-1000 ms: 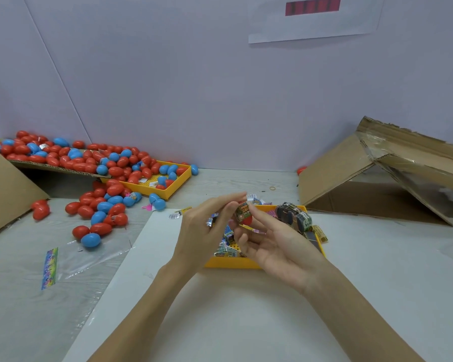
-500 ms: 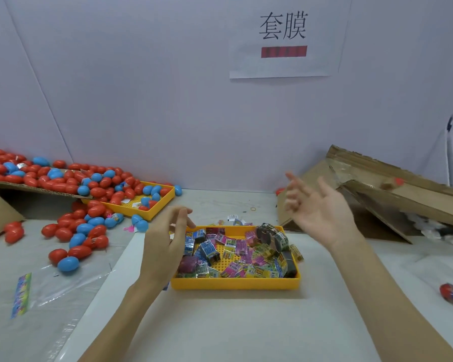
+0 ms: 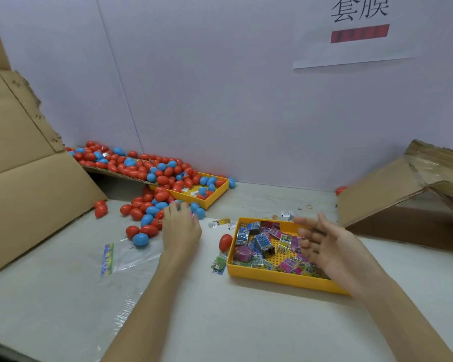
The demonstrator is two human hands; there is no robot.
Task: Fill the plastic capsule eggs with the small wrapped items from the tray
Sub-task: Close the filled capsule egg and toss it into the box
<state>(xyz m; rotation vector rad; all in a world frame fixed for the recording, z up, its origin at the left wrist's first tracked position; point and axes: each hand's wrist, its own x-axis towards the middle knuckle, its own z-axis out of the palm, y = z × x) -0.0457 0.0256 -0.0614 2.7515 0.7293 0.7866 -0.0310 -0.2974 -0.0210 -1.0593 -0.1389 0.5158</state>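
Note:
A yellow tray (image 3: 277,278) in the middle of the table holds several small wrapped items (image 3: 263,244) in blue, pink and yellow. My right hand (image 3: 324,246) hovers over the tray's right side, palm up, fingers spread and empty. My left hand (image 3: 179,226) reaches left, palm down, to the edge of a heap of red and blue capsule eggs (image 3: 147,212); its fingertips are among them and I cannot tell whether they hold one. A single red egg (image 3: 225,242) lies just left of the tray.
A second yellow tray (image 3: 215,197) with eggs sits behind the heap, under a cardboard ramp (image 3: 120,173) covered in eggs. Cardboard boxes stand at far left (image 3: 24,178) and right (image 3: 403,194). A clear plastic bag (image 3: 123,257) and loose wrappers (image 3: 220,223) lie on the table.
The filled egg has left my hands toward the right box. My left hand moved from the tray out left to the egg heap, and my open right hand came back over the tray. The view swung left.

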